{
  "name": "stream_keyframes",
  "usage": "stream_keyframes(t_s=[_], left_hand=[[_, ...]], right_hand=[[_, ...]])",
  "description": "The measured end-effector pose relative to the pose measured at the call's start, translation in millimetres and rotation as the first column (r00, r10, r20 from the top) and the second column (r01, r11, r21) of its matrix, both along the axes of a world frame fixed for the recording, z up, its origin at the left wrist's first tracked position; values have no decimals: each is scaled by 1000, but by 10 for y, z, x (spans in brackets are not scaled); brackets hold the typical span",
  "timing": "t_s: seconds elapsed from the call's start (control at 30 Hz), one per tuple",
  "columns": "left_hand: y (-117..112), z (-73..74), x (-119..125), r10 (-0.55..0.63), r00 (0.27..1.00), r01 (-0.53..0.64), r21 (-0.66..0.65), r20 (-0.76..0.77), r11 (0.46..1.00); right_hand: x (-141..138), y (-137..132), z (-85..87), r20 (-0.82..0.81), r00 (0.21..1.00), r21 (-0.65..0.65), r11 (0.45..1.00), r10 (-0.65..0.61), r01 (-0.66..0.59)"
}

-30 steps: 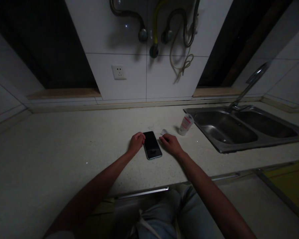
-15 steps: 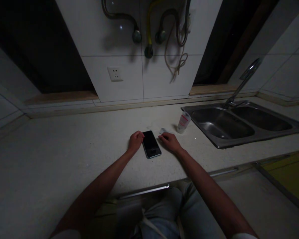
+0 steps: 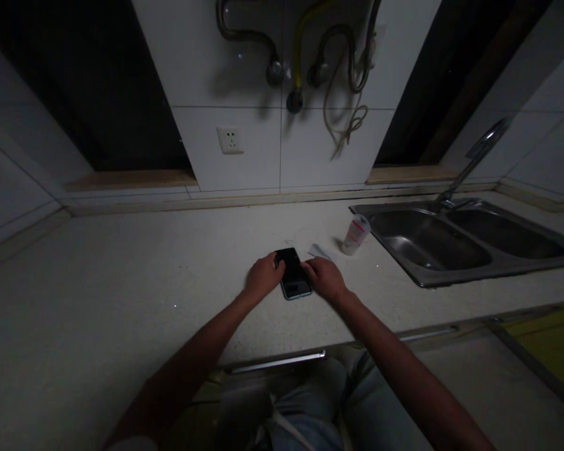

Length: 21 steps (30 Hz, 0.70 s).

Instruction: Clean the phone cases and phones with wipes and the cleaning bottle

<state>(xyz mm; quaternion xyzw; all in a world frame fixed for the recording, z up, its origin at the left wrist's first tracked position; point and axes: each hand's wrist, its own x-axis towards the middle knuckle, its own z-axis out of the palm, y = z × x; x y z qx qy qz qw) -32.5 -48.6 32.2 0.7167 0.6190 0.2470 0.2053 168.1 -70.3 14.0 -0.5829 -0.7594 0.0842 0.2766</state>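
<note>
- The phone (image 3: 293,275) is lying flat on the counter (image 3: 207,257), screen side up, straight in front of you and between your two hands; that spot is probably suiting you because both long edges are within easy reach.
- You are setting one hand to each side of it, likely so that the phone is being steadied evenly and most of its screen is staying uncovered.
- The white paper (image 3: 322,252) is lying just beyond your right hand, near the knuckles, apart from the phone.
- The cup (image 3: 356,235) is standing farther to the right, tilted in view, between the paper and the sink (image 3: 493,266); its place is leaving your hands free around the phone.
- With your left hand (image 3: 264,275) you are holding the phone's left edge in a narrow grip: the thumb is resting over the screen side and the other fingers are bending at the edge, towards the top corner.
- With your right hand (image 3: 326,277) you are touching the right edge, fingers curled in; you are hiding most of them from the camera, so I cannot tell whether they are closing on the phone or only resting against it.
- Whether any fingertips are reaching underneath, I cannot tell.
</note>
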Motion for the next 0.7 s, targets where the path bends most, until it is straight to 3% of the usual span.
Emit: stream_keyframes(t_s=[0.1, 0.2, 0.37, 0.57, 0.7], left_hand=[[6, -82, 47, 57, 937, -28, -90, 344, 996], [47, -146, 61, 144, 751, -32, -183, 645, 983], [59, -145, 82, 179, 638, -28, -209, 749, 977], [42, -86, 121, 196, 367, -43, -194, 909, 980], [13, -86, 166, 205, 187, 61, -219, 961, 974]], right_hand=[[-99, -61, 26, 4, 1000, -70, 997, -14, 14], [-128, -65, 19, -91, 995, -115, 993, -34, 23], [-98, 17, -58, -273, 961, -137, 991, -37, -1], [-123, 121, -164, -493, 870, -157, 986, -28, -57], [-187, 219, -190, -623, 782, -165, 980, -15, -113]])
